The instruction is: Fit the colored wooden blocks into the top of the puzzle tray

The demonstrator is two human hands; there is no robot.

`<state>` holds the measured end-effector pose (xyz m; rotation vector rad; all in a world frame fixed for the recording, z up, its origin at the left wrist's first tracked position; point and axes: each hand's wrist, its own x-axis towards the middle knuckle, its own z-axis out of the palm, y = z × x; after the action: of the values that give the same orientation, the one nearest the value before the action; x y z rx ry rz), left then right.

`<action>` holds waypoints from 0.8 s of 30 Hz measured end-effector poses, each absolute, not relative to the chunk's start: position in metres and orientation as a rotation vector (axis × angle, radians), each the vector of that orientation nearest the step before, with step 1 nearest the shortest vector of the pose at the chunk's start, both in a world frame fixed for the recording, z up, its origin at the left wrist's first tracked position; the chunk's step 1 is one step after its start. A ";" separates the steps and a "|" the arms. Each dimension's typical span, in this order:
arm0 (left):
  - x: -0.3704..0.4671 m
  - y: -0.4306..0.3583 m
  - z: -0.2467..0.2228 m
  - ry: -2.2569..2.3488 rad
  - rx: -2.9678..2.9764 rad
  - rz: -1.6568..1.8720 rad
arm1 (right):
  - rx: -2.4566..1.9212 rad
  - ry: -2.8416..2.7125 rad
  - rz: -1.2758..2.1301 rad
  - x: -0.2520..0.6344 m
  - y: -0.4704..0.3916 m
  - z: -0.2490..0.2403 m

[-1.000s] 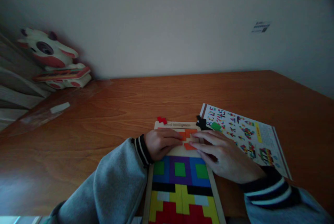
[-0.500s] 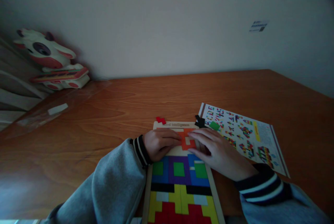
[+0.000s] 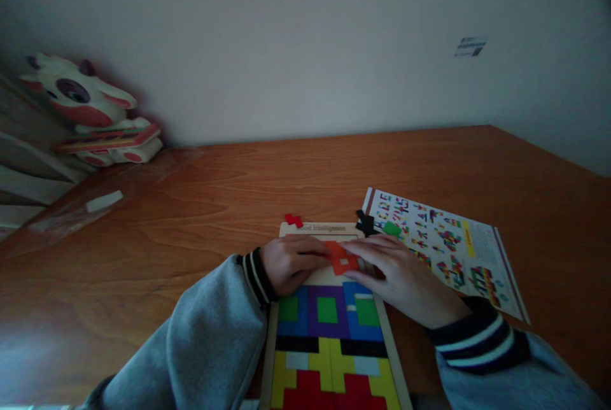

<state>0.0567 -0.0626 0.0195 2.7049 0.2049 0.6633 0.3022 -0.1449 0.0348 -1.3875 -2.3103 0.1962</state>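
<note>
In the upper part of a wooden puzzle board (image 3: pixel 327 228), orange puzzle pieces (image 3: pixel 342 266) sit together around a small pale square gap. My left hand (image 3: pixel 293 262) comes in from the left, its bent fingers pressed together and their tips at the orange pieces. From the right, my right hand (image 3: pixel 394 273) grips an orange piece between thumb and fingers. Both hands partly cover the pieces. Below them, blue, purple (image 3: pixel 327 290), green, black, yellow (image 3: pixel 330 365), white and red pieces (image 3: pixel 310 391) fill the board.
A red piece (image 3: pixel 293 220) lies at the board's top left corner. Black pieces (image 3: pixel 366 223) and a green piece (image 3: pixel 392 229) lie by a printed pattern sheet (image 3: pixel 470 247) on the right. A cow-shaped toy keyboard (image 3: pixel 112 137) stands at the back left, near clear plastic wrapping (image 3: pixel 62 222).
The orange pieces have shifted closer together, and the pale gap between them has shrunk to a small square. Both hands stay in nearly the same place.
</note>
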 end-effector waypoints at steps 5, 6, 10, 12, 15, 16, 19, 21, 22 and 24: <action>0.056 -0.062 0.018 0.195 2.709 0.664 | -1.342 -2.285 0.190 0.301 -0.145 0.038; 0.056 -0.062 0.017 0.190 2.703 0.666 | -1.336 -2.280 0.189 0.300 -0.145 0.039; 0.056 -0.062 0.014 0.168 2.657 0.682 | -1.333 -2.288 0.196 0.299 -0.146 0.041; 0.056 -0.063 0.014 0.172 2.629 0.703 | -1.320 -2.309 0.204 0.298 -0.147 0.041; 0.058 -0.064 0.016 0.219 2.581 0.745 | -1.313 -2.331 0.195 0.297 -0.148 0.040; 0.058 -0.064 0.016 0.240 2.566 0.754 | -1.324 -2.332 0.184 0.297 -0.148 0.039; 0.058 -0.064 0.016 0.269 2.533 0.757 | -1.375 -2.325 0.156 0.297 -0.149 0.035; 0.058 -0.064 0.017 0.270 2.521 0.755 | -1.372 -2.332 0.152 0.296 -0.149 0.033; 0.058 -0.064 0.017 0.273 2.517 0.753 | -1.360 -2.342 0.152 0.295 -0.149 0.033; 0.057 -0.064 0.018 0.290 2.510 0.745 | -1.333 -2.359 0.151 0.294 -0.149 0.034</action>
<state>0.0573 -0.0635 0.0183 2.5103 0.2902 0.7447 0.2936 -0.1487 0.0344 -1.3335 -2.3593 0.1507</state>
